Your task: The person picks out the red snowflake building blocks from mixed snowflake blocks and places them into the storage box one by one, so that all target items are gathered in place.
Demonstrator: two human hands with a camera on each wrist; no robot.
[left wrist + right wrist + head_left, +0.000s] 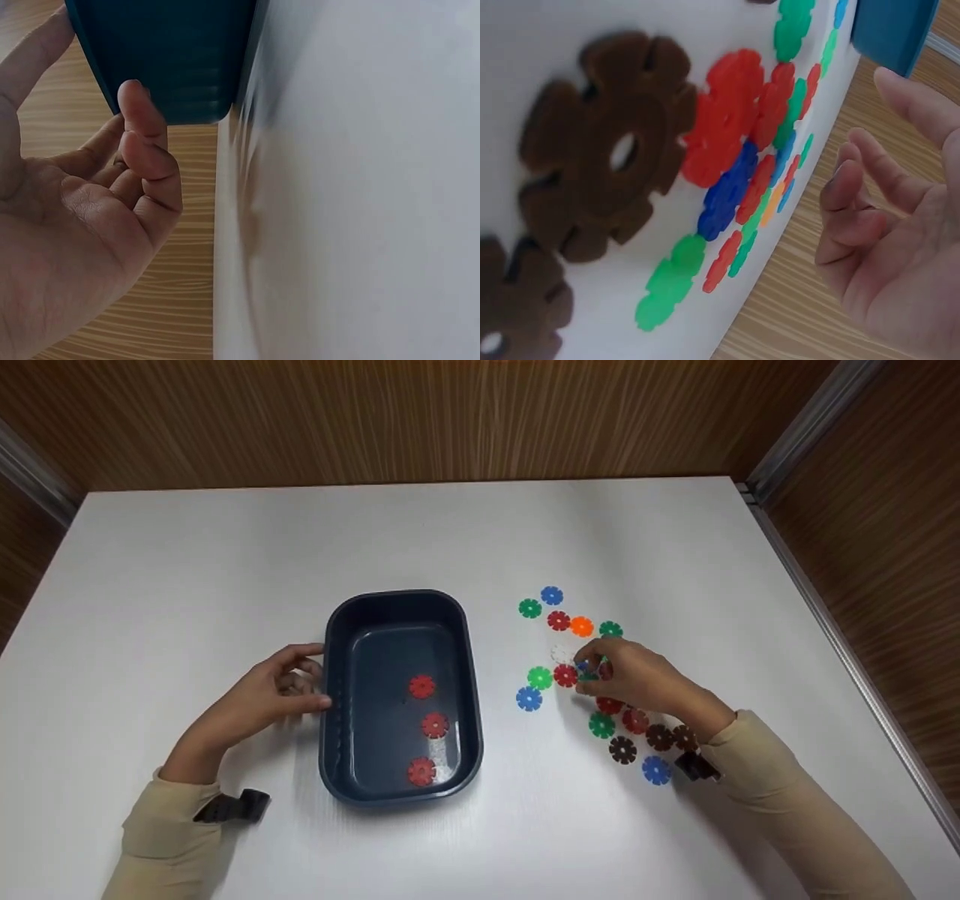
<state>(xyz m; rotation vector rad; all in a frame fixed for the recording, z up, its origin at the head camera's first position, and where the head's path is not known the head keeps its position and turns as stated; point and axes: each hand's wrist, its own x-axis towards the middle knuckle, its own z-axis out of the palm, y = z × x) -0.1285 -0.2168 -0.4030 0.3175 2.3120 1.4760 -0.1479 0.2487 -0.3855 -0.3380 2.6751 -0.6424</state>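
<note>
A dark blue rectangular basin (475, 712) stands on the table, with several red notched plastic discs, including one red disc (435, 725), lying along its right half. My left hand (262, 694) is at the basin's left side, thumb and forefinger touching its rim; the left wrist view shows the other fingers bent loosely beside the basin wall (165, 60). Over the scattered discs hovers my right hand (630, 675), thumb and forefinger apart above a red disc (565, 675). Nothing shows between its fingers in the right wrist view. Some discs beneath it are hidden.
Loose discs spread right of the basin: blue (552, 595), orange (582, 626), light green (539, 678), brown (622, 750) and a clear one (561, 653). A wood-grain panel (420, 420) rises behind the white table (225, 555); another panel borders the right side.
</note>
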